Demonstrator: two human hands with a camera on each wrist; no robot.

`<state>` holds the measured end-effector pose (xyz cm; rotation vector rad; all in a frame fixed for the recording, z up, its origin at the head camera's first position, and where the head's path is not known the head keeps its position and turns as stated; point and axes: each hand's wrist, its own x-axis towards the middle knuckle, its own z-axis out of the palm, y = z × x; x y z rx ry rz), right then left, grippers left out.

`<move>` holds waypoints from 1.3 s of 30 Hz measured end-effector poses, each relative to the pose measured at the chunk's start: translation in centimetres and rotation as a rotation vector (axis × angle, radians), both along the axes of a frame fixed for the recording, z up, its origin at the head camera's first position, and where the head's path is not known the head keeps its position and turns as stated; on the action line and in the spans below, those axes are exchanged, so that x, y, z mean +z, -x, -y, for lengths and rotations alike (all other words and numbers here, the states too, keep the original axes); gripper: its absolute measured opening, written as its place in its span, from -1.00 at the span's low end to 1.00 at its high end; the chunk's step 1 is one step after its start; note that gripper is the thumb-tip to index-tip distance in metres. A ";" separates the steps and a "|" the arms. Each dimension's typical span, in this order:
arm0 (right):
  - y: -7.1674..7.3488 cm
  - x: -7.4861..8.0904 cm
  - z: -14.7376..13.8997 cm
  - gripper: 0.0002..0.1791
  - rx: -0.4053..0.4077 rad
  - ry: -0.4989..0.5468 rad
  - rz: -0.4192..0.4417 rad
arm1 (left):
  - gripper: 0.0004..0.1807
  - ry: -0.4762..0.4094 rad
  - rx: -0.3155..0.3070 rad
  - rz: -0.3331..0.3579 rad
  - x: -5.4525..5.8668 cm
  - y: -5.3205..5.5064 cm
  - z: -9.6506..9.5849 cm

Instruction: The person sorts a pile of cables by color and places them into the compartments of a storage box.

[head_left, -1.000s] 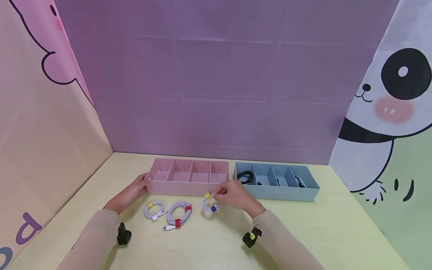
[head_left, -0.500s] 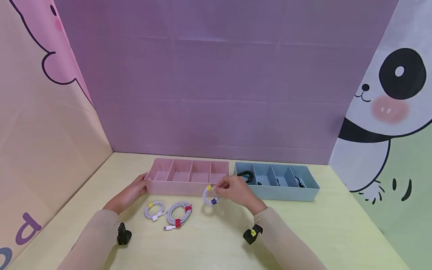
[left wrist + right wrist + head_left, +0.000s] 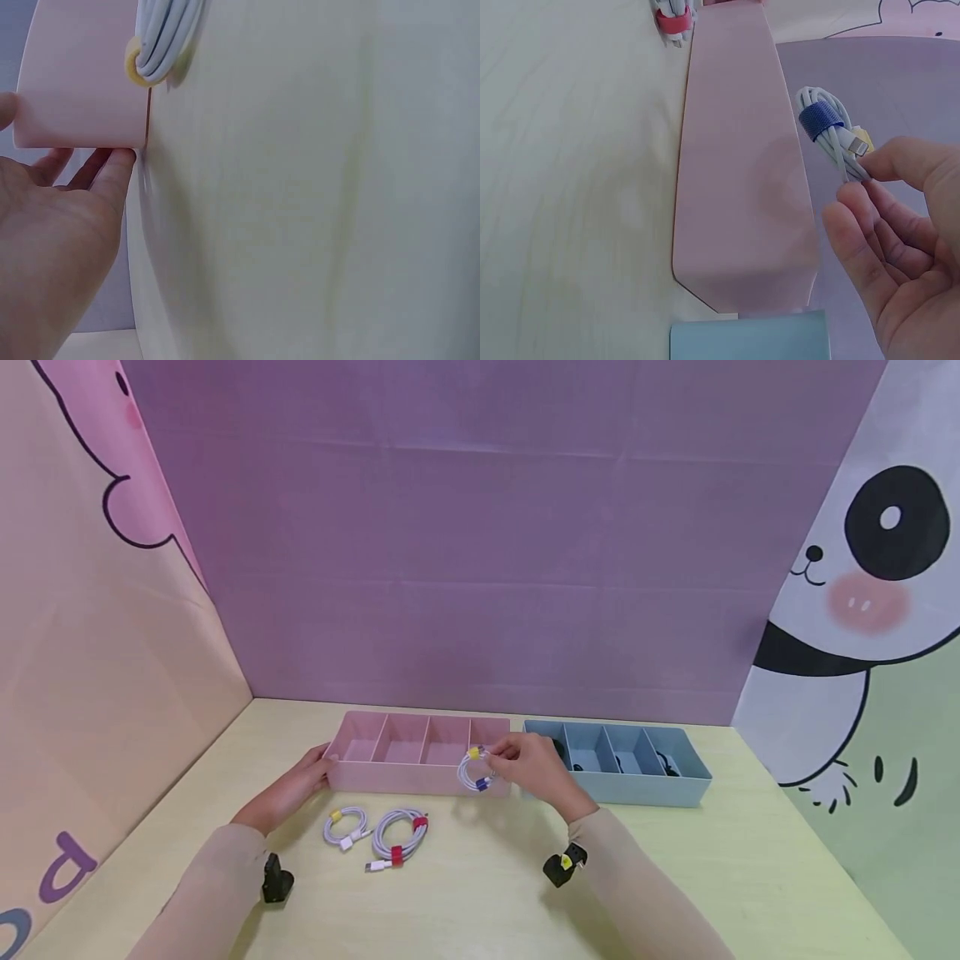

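Observation:
My right hand pinches a small coiled white charging cable between thumb and fingers, up at the front rim of the pink box's rightmost compartment. In the right wrist view a blue strap, a yellow strap and a metal plug tip show on this coil. My left hand holds the left end of the pink divided box, fingertips against its end wall and thumb at the rim. Two more white coils lie before the box: one with a yellow tie, a larger one with red ties.
A blue divided box stands right of the pink one, with black cables in its compartments; my right hand partly hides its left compartment. A purple backdrop rises behind the table, with printed side panels left and right.
My right hand has raised the coiled cable from in front of the pink box up to its front rim. The left hand and the two coils on the table stay in place.

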<state>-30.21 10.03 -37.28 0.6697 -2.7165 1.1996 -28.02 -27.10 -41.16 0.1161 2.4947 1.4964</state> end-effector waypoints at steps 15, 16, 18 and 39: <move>1.6 -0.6 -0.6 -0.83 -0.052 0.029 0.024 | -0.09 0.002 -0.011 -0.011 -1.4 0.9 -0.2; 1.7 -0.6 -0.6 -0.84 -0.054 0.031 0.027 | -0.10 0.002 -0.013 -0.012 -1.4 0.9 -0.2; 1.8 -0.6 -0.7 -0.84 -0.059 0.036 0.036 | -0.09 -0.001 -0.017 -0.015 -1.4 0.9 -0.2; 3.3 -0.4 -1.0 -0.83 -0.128 0.041 0.038 | -0.26 -0.020 -0.027 -0.050 -1.2 0.4 -0.3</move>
